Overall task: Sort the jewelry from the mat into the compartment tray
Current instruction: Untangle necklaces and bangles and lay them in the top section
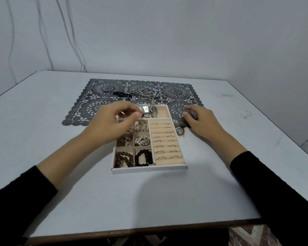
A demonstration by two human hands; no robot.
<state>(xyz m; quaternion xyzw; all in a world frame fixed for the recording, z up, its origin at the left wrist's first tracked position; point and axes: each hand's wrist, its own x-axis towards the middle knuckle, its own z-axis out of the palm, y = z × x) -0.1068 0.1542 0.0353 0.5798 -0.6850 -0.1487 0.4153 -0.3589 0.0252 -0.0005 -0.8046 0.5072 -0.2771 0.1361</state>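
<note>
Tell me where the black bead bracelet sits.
Head view: the black bead bracelet lies in the tray's nearest row, right of the brown bead bracelet, left of the ring rolls.

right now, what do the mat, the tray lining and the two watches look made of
Mat: dark grey, lace-cut openwork, matte; likely plastic or vinyl. Tray lining: beige, soft and dull; probably velvety fabric. Square watch and round watch: silver-toned metal, link bands glinting.
</note>
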